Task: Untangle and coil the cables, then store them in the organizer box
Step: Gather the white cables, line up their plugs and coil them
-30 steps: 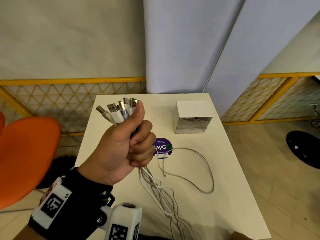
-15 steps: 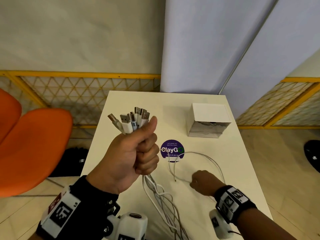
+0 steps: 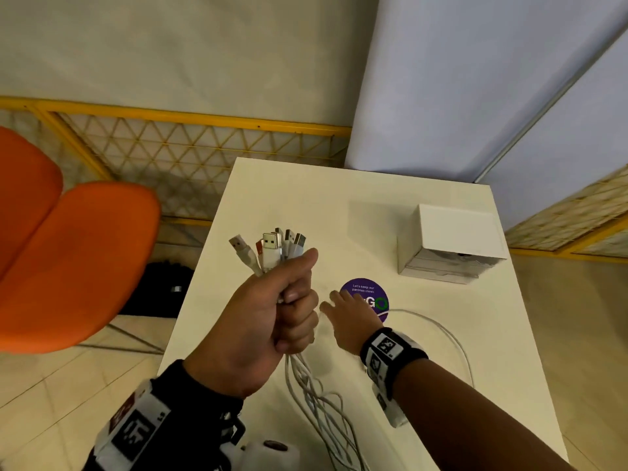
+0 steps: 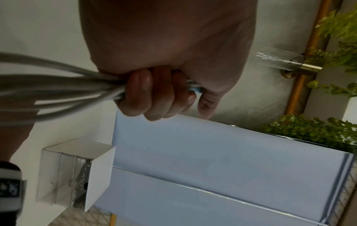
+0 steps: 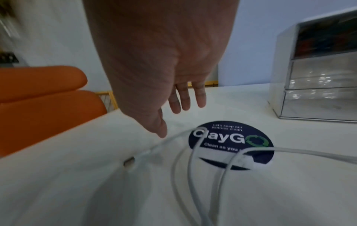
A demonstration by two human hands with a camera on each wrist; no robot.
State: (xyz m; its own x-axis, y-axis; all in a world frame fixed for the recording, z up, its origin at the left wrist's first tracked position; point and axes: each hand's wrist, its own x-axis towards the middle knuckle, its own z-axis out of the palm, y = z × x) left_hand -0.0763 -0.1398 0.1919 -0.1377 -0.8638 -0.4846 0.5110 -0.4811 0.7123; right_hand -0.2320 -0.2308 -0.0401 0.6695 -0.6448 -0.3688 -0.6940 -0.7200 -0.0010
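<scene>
My left hand [image 3: 289, 300] is raised above the white table [image 3: 424, 385] and grips a bundle of white cables [image 3: 312, 396]; their USB plugs [image 3: 272, 246] stick up out of the fist. In the left wrist view the fingers [image 4: 152, 97] curl round the cable strands [image 4: 58, 90]. The strands hang down and trail off the table's near edge. My right hand [image 3: 346, 311] hovers with straight fingers over a loose cable loop [image 3: 455, 338] and holds nothing. Its fingers [image 5: 185, 97] are spread above the loose cable end [image 5: 133, 160]. The organizer box [image 3: 452, 246], white with clear drawers, stands at the back right.
A round purple sticker [image 3: 370, 297] marks the table's middle, partly under my right hand. An orange chair [image 3: 68, 260] stands left of the table. A yellow lattice rail [image 3: 190, 144] and pale blue panels [image 3: 475, 79] close off the back.
My right hand came into view from the bottom right, reached the loose cable, then moved forward and left toward the left fist with its fingers now spread. The left fist kept its grip.
</scene>
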